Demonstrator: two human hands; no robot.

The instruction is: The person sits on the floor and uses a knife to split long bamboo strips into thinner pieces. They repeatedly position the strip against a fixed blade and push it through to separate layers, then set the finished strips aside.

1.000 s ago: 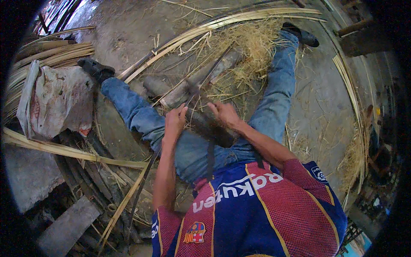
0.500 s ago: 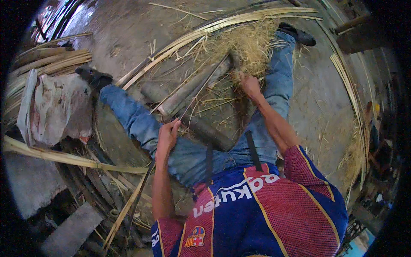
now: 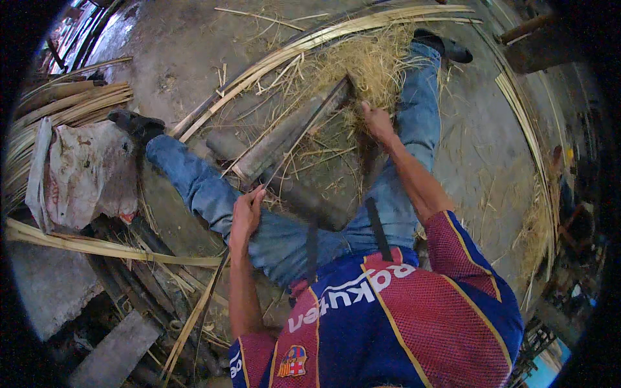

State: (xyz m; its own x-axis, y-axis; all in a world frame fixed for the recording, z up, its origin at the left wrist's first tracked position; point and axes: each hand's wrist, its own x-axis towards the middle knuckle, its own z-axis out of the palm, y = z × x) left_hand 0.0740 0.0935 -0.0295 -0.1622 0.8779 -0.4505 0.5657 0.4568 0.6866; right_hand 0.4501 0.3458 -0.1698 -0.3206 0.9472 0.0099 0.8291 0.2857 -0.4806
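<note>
My left hand (image 3: 246,215) is closed, its fingertips pinching the near end of a long thin strip (image 3: 292,153), probably bamboo. The dark strip slants away to the right, over a wooden log (image 3: 275,143) between my legs, toward the log's far end. Beside that far end is my right hand (image 3: 378,123), also closed, with what it grips hidden from view. Fine pale shavings (image 3: 372,68) are heaped just beyond it, against my right leg.
Long split strips (image 3: 304,42) arc across the floor beyond my feet. A dirty whitish sack (image 3: 90,171) stands at the left, with bundled strips (image 3: 97,100) behind it. More long strips (image 3: 527,126) lie along the right. Poles (image 3: 145,284) and a flat board (image 3: 116,352) are at the lower left.
My left hand has drawn back slightly toward my body with the strip. My right hand stays near the far end of the log. The whole view has shifted a little.
</note>
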